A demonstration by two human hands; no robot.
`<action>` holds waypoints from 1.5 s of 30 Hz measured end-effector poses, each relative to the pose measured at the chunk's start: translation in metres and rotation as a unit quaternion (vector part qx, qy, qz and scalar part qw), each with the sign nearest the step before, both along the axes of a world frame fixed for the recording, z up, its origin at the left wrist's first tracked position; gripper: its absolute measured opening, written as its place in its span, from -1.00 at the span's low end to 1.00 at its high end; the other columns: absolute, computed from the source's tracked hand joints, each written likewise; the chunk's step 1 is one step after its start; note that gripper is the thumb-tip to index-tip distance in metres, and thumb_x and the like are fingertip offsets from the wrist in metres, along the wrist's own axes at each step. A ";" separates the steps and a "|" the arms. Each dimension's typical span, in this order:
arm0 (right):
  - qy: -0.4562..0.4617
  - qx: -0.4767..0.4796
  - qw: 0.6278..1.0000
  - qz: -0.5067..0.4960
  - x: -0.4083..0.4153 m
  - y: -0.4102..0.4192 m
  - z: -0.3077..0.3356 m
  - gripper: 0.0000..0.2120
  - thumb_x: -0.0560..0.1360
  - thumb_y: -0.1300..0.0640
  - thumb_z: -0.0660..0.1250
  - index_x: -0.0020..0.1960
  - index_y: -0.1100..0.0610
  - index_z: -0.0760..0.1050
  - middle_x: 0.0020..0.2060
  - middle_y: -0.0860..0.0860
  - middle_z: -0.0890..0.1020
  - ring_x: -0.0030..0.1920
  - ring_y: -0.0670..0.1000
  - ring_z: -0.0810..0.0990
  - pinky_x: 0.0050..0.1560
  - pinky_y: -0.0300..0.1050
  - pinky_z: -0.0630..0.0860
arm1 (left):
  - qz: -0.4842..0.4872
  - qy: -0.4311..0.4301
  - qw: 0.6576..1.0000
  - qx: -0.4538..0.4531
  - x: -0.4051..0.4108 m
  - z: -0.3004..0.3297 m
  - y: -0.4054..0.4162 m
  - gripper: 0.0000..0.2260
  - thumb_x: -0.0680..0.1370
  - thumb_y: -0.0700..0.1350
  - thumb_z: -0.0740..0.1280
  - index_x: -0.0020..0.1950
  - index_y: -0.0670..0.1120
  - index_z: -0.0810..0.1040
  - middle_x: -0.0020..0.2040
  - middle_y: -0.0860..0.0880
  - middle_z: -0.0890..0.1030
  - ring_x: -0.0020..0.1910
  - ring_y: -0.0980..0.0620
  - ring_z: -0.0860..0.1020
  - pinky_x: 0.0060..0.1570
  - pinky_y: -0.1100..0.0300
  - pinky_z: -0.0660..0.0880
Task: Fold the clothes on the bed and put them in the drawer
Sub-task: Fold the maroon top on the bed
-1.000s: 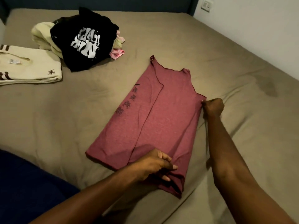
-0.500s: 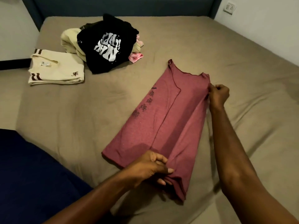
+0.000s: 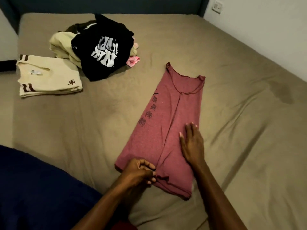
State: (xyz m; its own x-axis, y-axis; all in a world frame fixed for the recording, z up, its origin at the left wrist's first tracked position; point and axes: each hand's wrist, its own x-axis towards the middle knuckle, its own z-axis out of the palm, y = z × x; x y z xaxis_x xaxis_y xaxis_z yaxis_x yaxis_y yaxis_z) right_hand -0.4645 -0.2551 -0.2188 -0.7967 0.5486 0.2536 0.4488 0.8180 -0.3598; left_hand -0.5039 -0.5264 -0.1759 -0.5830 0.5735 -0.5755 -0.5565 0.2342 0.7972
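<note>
Folding in hand: red top (image 3: 159,133) flat on the bed (image 3: 232,67), both sides already turned in lengthwise. Left hand (image 3: 138,170) at the near hem, fingers curled and pinching the cloth. Right hand (image 3: 191,143) flat on the right panel, fingers straight, pressing it smooth. Next, probably a crosswise fold, hem up to neckline; calls for a grip on both hem corners and an even lift. Cream top (image 3: 49,77) folded at left; pile (image 3: 99,47) beside it unfolded. No drawer in view.
</note>
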 end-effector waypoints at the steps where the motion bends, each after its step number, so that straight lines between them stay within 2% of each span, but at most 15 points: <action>1: -0.020 0.009 1.000 -0.001 0.025 -0.018 -0.003 -0.36 0.69 -0.20 0.04 0.62 0.18 0.24 0.58 0.24 0.28 0.56 0.24 0.27 0.54 0.14 0.27 | -0.001 -0.003 1.000 0.005 0.000 -0.001 -0.002 -0.87 0.49 -0.47 0.41 0.01 -0.35 0.56 -0.31 -0.24 0.65 -0.40 -0.06 0.67 -0.45 0.15 0.60; 6: -0.070 0.009 0.997 -0.018 0.092 -0.097 0.000 -0.30 0.67 -0.28 -0.01 0.69 0.05 0.00 0.67 0.15 0.05 0.63 0.14 0.12 0.60 0.09 0.17 | -0.011 -0.013 0.999 0.043 0.002 -0.003 -0.010 -0.85 0.50 -0.43 0.43 0.04 -0.33 0.54 -0.31 -0.20 0.65 -0.38 -0.05 0.67 -0.45 0.16 0.58; 12: 0.045 -0.081 0.990 -0.109 0.126 -0.142 0.021 -0.60 0.63 0.02 0.35 0.44 0.04 0.52 0.39 0.08 0.43 0.32 0.11 0.50 0.37 -0.01 0.47 | -0.016 -0.004 0.999 0.036 0.003 -0.002 -0.004 -0.84 0.50 -0.35 0.49 0.00 -0.24 0.54 -0.29 -0.17 0.67 -0.43 -0.01 0.67 -0.46 0.19 0.58; 14: 0.151 -0.208 0.949 -0.182 0.132 -0.148 0.025 -0.64 0.54 0.20 0.46 0.32 0.01 0.60 0.22 -0.01 0.58 0.16 0.02 0.61 0.26 0.07 0.58 | -0.037 0.011 0.998 0.040 0.002 0.003 -0.005 -0.86 0.51 -0.32 0.49 -0.02 -0.20 0.55 -0.27 -0.16 0.68 -0.42 -0.01 0.67 -0.44 0.18 0.59; 16: 0.259 -0.389 0.851 -0.239 0.134 -0.147 0.031 -0.62 0.48 0.34 0.49 0.24 0.05 0.60 0.11 0.07 0.69 0.03 0.06 0.70 0.13 0.15 0.65 | -0.040 0.062 0.996 0.041 -0.007 0.011 -0.011 -0.86 0.52 -0.31 0.48 -0.03 -0.15 0.56 -0.23 -0.14 0.69 -0.39 0.00 0.67 -0.40 0.18 0.60; 19: 0.283 -0.497 0.777 -0.264 0.138 -0.139 0.038 -0.61 0.42 0.46 0.49 0.17 0.15 0.58 -0.05 0.24 0.69 -0.20 0.17 0.68 -0.18 0.07 0.63 | -0.042 0.341 0.938 -0.037 -0.044 0.026 -0.030 -0.85 0.48 -0.25 0.49 -0.03 -0.03 0.64 -0.18 0.00 0.71 -0.26 0.06 0.68 -0.21 0.20 0.59; 22: 0.161 -0.476 0.830 -0.243 0.154 -0.142 0.048 -0.63 0.38 0.47 0.52 0.11 0.18 0.60 -0.19 0.26 0.69 -0.35 0.16 0.64 -0.41 -0.05 0.55 | -0.130 0.603 0.756 -0.218 -0.085 0.039 -0.054 -0.81 0.51 -0.18 0.42 0.11 -0.01 0.64 -0.06 0.00 0.71 -0.10 -0.04 0.67 -0.11 0.12 0.55; 25: 0.080 -0.472 0.843 -0.247 0.167 -0.139 0.059 -0.69 0.39 0.52 0.44 0.03 0.20 0.59 -0.30 0.25 0.70 -0.40 0.17 0.60 -0.43 -0.05 0.54 | -0.208 0.686 0.628 -0.303 -0.112 0.034 -0.065 -0.65 0.54 -0.27 0.31 0.31 -0.08 0.55 0.04 -0.12 0.67 -0.04 -0.18 0.65 -0.14 0.01 0.55; 27: 0.077 -0.459 0.846 -0.261 0.171 -0.130 0.063 -0.78 0.39 0.47 0.49 -0.03 0.25 0.63 -0.32 0.26 0.69 -0.39 0.15 0.62 -0.40 -0.07 0.54 | -0.212 0.704 0.620 -0.273 -0.127 0.017 -0.071 -0.50 0.48 -0.33 0.35 0.41 -0.07 0.51 0.09 -0.15 0.66 -0.02 -0.21 0.64 -0.15 0.00 0.57; 29: 0.066 -0.306 0.911 -0.268 0.172 -0.115 0.060 -0.84 0.41 0.37 0.51 -0.08 0.16 0.69 -0.32 0.11 0.71 -0.30 0.15 0.69 -0.27 -0.06 0.59 | -0.218 0.721 0.620 -0.218 -0.138 0.003 -0.073 -0.43 0.44 -0.31 0.44 0.45 -0.06 0.50 0.17 -0.16 0.65 0.04 -0.21 0.64 -0.13 -0.02 0.61; 32: 0.069 -0.114 0.977 -0.166 0.168 -0.096 0.048 -0.69 0.47 0.35 0.46 0.09 0.01 0.70 -0.07 -0.01 0.70 -0.07 0.06 0.70 0.00 -0.08 0.60 | -0.277 0.761 0.563 -0.167 -0.145 -0.009 -0.070 -0.37 0.46 -0.17 0.53 0.51 0.04 0.43 0.35 -0.13 0.55 0.21 -0.17 0.58 0.02 0.00 0.63; 35: 0.069 -0.156 0.984 -0.048 0.166 -0.080 0.031 -0.44 0.47 0.33 0.52 0.35 -0.15 0.61 0.24 -0.04 0.55 0.28 0.04 0.55 0.32 0.01 0.54 | -0.334 0.785 0.502 -0.138 -0.148 -0.016 -0.067 -0.35 0.56 -0.10 0.41 0.61 0.16 0.26 0.54 -0.16 0.35 0.43 -0.18 0.42 0.26 -0.05 0.50; 39: -0.006 -0.125 0.991 0.041 0.157 -0.069 0.034 -0.61 0.52 -0.15 0.46 0.33 -0.31 0.58 0.55 -0.04 0.32 0.53 0.06 0.27 0.49 0.11 0.23 | -0.331 0.821 0.461 -0.064 -0.145 -0.023 -0.064 -0.52 0.60 -0.08 0.19 0.53 0.15 0.42 0.54 -0.12 0.39 0.45 -0.16 0.43 0.32 -0.02 0.36; 43: 0.000 -0.147 0.983 0.109 0.137 -0.049 0.046 -0.79 0.50 -0.18 0.39 0.10 -0.28 0.71 0.42 -0.13 0.54 0.46 0.05 0.43 0.41 0.27 0.31 | -0.360 0.834 0.418 0.000 -0.147 -0.024 -0.048 -0.58 0.56 0.02 0.19 0.38 0.05 0.60 0.40 0.01 0.58 0.40 -0.06 0.51 0.35 -0.05 0.30; 45: 0.024 -0.225 0.962 0.150 0.117 -0.038 0.067 -0.84 0.54 0.01 0.43 0.07 -0.07 0.75 0.28 -0.08 0.66 0.35 0.06 0.57 0.34 0.22 0.45 | -0.368 0.808 0.459 0.009 -0.153 -0.011 -0.038 -0.62 0.51 0.05 0.23 0.26 0.04 0.66 0.23 0.03 0.67 0.23 0.02 0.60 0.29 0.01 0.40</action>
